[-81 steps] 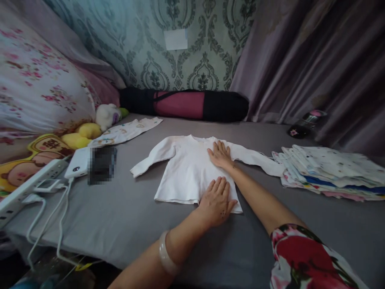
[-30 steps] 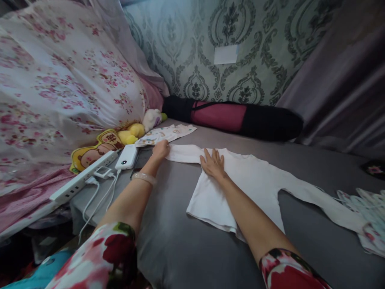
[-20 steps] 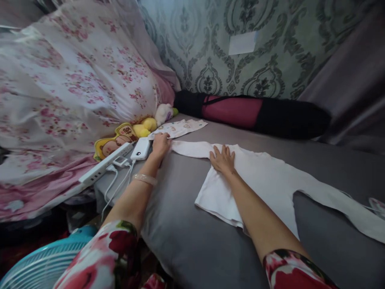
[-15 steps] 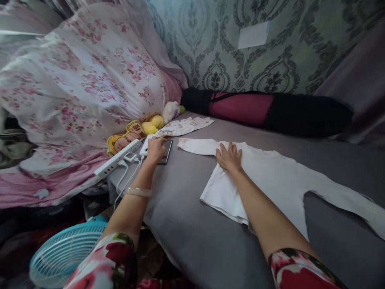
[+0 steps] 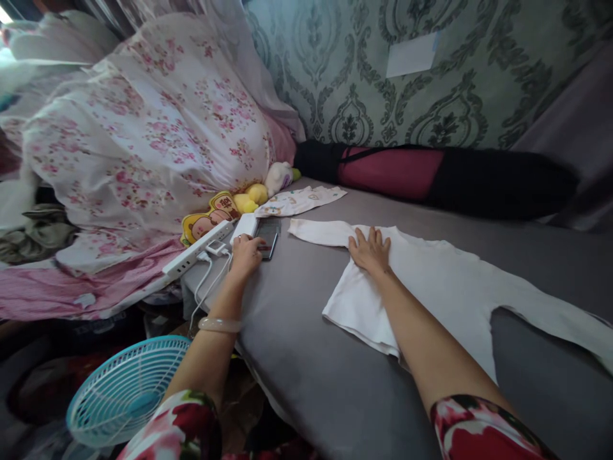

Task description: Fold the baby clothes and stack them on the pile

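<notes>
A white long-sleeved shirt [image 5: 440, 281] lies spread on the grey bed sheet [image 5: 297, 358]. My right hand [image 5: 371, 250] rests flat on it by the left sleeve, fingers spread. Over at the left, my left hand [image 5: 246, 253] is on the lower edge of a dark-screened phone [image 5: 269, 235], one finger reaching onto the screen. Its fingers are partly bent and grip nothing that I can see. A white power bank [image 5: 245, 225] lies just beyond that hand, beside the phone. Next to it are a white power strip [image 5: 198, 248] and a plugged-in charger [image 5: 218, 248] with white cables.
A patterned baby garment [image 5: 301, 201] lies behind the phone, near yellow and white plush toys [image 5: 279, 177]. A long black and maroon bag [image 5: 390, 171] lines the wall. Floral fabric [image 5: 158, 128] hangs at left. A blue fan [image 5: 129, 390] stands below the bed edge.
My left hand has drawn back toward me, uncovering more of the phone and power bank. My right hand stays on the shirt. The whole view has shifted slightly.
</notes>
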Available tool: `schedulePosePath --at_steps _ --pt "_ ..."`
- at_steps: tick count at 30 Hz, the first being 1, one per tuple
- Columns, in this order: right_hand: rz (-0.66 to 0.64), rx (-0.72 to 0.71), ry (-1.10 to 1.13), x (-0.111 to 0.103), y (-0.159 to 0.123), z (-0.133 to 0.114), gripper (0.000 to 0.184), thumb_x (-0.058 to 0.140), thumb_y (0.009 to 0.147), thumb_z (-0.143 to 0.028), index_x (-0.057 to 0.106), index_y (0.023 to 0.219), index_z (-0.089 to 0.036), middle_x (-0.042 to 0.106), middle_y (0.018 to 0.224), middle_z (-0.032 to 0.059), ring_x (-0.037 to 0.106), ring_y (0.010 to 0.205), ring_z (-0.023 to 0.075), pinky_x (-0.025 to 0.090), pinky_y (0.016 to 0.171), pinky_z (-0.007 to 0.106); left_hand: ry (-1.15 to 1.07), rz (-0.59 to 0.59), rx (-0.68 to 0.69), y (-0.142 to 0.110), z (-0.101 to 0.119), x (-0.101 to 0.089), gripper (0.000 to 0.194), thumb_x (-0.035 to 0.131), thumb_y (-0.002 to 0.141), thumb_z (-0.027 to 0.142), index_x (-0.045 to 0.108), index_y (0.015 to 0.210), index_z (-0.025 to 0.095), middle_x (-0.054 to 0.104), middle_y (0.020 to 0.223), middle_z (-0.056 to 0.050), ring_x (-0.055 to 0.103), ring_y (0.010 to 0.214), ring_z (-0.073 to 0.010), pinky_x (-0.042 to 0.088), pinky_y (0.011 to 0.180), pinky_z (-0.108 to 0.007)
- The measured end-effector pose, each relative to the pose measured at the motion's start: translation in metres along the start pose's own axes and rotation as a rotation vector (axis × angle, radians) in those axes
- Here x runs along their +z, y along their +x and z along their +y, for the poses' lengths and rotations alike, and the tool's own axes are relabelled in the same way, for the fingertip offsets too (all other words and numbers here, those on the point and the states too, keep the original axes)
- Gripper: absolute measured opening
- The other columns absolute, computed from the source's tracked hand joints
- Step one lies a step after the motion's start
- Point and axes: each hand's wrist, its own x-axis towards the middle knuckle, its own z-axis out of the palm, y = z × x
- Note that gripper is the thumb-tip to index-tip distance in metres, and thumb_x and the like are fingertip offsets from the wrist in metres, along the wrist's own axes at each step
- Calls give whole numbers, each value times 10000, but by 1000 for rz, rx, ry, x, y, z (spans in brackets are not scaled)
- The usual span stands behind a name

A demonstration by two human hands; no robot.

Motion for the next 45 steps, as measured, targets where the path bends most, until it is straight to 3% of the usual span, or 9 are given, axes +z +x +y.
schedulePosePath --at_steps 7,11,14,19,24,28,33,37,45 --pt "-14 12 39 1 2 -1 580 225 988 -503 364 1486 -239 238 1579 146 144 1459 318 96 1134 571 -41 69 17 -6 38 -11 388 458 821 139 690 1127 188 572 1169 -152 490 1118 -321 416 928 -432" --pt "-108 -22 209 -11 5 9 597 206 991 -479 305 1510 -201 232 1592 99 143 1470 257 61 1171 528 -291 -118 229 -17 94 -3 304 447 874 196 680 1065 159 679 1018 -101 592 961 -221 448 873 -326" --pt "-153 -72 437 -29 -4 33 573 218 990 -423 333 1497 -182 328 1558 74 283 1429 192 199 1171 385 -409 -298 279 -32 137 3 248 482 870 245 696 959 157 712 958 -95 622 874 -206 461 782 -298" --pt "-3 -52 461 -64 -64 98 461 412 896 -253 555 1324 -158 594 1339 104 576 1172 199 416 1006 313 -405 -358 220 -50 176 5 233 533 849 294 702 920 151 713 972 -135 639 921 -249 453 753 -314" --pt "120 271 171 -88 -140 162 313 443 900 -313 690 1045 -186 732 976 80 661 905 204 466 790 282 -417 -375 216 -58 188 12 295 533 848 405 690 897 161 711 906 -119 637 866 -250 440 712 -315" --pt "56 460 -13 -89 -182 183 383 406 923 -412 704 841 -185 727 900 122 669 879 248 433 703 300 -380 -332 259 -60 191 25 258 526 841 399 658 843 177 695 871 -82 624 837 -224 409 668 -285" --pt "-49 481 5 -79 -203 170 373 443 908 -483 683 865 -201 720 880 99 668 875 256 400 658 297 -399 -231 346 -63 190 30 214 505 866 369 608 825 186 667 842 -54 604 804 -194 402 682 -273" --pt "-72 443 -19 -76 -210 156 279 453 926 -400 650 945 -203 713 947 97 663 897 242 389 663 294 -486 -190 355 -69 187 26 206 473 896 374 579 890 197 654 808 -47 603 797 -193 418 712 -281" --pt "-80 466 -75 -79 -224 141 285 362 985 -347 564 1111 -192 705 932 124 675 859 259 394 652 309 -529 -491 329 -74 168 11 512 526 856 433 463 1281 155 594 684 10 575 649 -171 421 632 -275"
